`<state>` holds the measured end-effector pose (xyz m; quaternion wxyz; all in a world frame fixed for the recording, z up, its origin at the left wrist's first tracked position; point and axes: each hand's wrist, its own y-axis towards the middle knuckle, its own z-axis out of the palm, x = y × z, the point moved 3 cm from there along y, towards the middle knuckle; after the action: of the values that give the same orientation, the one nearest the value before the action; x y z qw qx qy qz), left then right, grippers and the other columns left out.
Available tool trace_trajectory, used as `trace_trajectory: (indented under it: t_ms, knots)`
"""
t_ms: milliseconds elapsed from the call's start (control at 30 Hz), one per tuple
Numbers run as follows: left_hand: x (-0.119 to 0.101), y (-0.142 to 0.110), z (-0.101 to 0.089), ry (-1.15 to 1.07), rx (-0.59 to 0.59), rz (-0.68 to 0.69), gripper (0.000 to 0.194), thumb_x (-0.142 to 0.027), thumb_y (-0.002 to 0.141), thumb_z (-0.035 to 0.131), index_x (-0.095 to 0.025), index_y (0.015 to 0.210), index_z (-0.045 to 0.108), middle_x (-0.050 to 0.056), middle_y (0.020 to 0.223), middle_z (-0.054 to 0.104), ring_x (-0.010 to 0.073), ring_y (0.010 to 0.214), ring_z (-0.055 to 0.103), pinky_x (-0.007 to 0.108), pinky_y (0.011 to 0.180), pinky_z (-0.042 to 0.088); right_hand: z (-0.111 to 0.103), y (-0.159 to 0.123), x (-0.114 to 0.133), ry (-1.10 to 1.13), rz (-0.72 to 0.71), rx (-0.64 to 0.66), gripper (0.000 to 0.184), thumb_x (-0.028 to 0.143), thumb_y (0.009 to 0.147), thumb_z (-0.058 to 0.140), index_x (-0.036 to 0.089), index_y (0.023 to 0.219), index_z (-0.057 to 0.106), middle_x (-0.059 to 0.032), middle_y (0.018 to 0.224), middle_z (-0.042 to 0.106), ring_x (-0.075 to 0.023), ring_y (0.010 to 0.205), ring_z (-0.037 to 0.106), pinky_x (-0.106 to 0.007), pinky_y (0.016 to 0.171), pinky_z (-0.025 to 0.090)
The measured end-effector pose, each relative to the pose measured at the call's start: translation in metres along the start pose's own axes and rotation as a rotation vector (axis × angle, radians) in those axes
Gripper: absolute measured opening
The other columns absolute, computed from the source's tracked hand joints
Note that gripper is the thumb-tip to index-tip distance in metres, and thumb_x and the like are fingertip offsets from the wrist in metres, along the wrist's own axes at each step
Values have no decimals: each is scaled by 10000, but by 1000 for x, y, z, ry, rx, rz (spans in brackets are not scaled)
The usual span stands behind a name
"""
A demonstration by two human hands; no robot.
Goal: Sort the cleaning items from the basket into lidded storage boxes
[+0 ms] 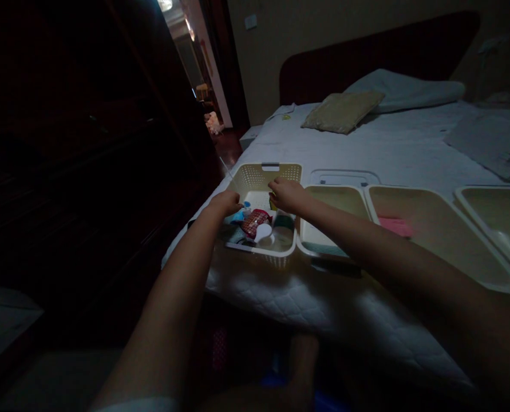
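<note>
A cream perforated basket [280, 171] sits at the near-left corner of a bed and holds several small items, among them a red patterned pouch [255, 222] and a white round piece [263, 232]. My left hand [225, 203] reaches into the basket's left side, fingers curled over a blue item [236, 217]; whether it grips it is unclear. My right hand [287, 195] hovers over the basket's right side, fingers bent around something small that I cannot make out.
Three shallow cream trays [368, 197] [447, 240] [495, 220] line up to the right of the basket; one holds a pink item [395, 226]. A clear lid [344, 177] lies behind them. Pillows [343, 111] are at the headboard. Dark furniture stands left, with a doorway [198, 63] beyond.
</note>
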<state>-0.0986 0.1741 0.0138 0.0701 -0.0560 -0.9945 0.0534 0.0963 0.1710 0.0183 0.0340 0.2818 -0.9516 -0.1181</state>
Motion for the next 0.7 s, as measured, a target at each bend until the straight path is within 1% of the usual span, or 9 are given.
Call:
trace_trajectory:
  t_ms: [67,133,233,333,400,500,600,700]
  knots:
    - [9,0,7,-68,57,-12,321,-414,817,558,-167,938,724,98,965,731,199,829,652,243,663,433,5,7,11,11,-30,4,342,263,938,394,120,1171,600,-162,1179,617,-266,1037,608,-326,790,465]
    - [16,2,14,-127,90,-30,323,-407,801,579,-156,943,726,102,968,730,200,826,647,244,663,427,11,14,20,21,-54,15,341,268,938,405,123,1182,593,-153,1174,620,-261,1028,613,-320,776,467]
    - [20,9,21,-177,129,-34,319,-387,786,596,-152,958,725,103,1003,726,199,850,640,243,695,432,20,22,29,27,-83,37,328,262,933,427,122,1175,598,-144,1160,626,-257,1018,617,-315,766,467]
    - [22,14,24,-225,212,-11,287,-357,736,645,-155,921,732,84,974,733,185,822,632,238,700,440,28,27,35,25,-112,55,318,256,928,442,117,1160,608,-146,1156,624,-263,1030,612,-315,767,466]
    - [24,13,26,-309,352,-10,282,-346,673,687,-172,890,735,59,925,739,175,781,623,240,682,448,32,28,36,22,-124,65,320,260,926,444,111,1154,613,-152,1149,624,-270,1024,615,-322,761,468]
    - [23,7,30,-463,600,-33,361,-373,545,749,-209,866,732,28,888,736,182,778,610,261,681,459,37,27,35,17,-137,83,322,265,919,456,100,1141,622,-156,1129,628,-282,1014,620,-334,764,468]
    - [19,3,34,-499,721,-9,425,-381,419,791,-234,813,729,8,820,727,190,779,591,283,701,462,41,25,33,13,-148,98,315,259,909,473,96,1127,632,-156,1111,635,-290,1023,619,-340,785,464]
    - [16,3,38,-511,827,23,375,-344,374,794,-245,727,716,-12,701,696,180,707,564,296,686,454,44,23,31,11,-156,100,313,252,908,473,99,1131,630,-157,1118,633,-289,1031,616,-339,790,461]
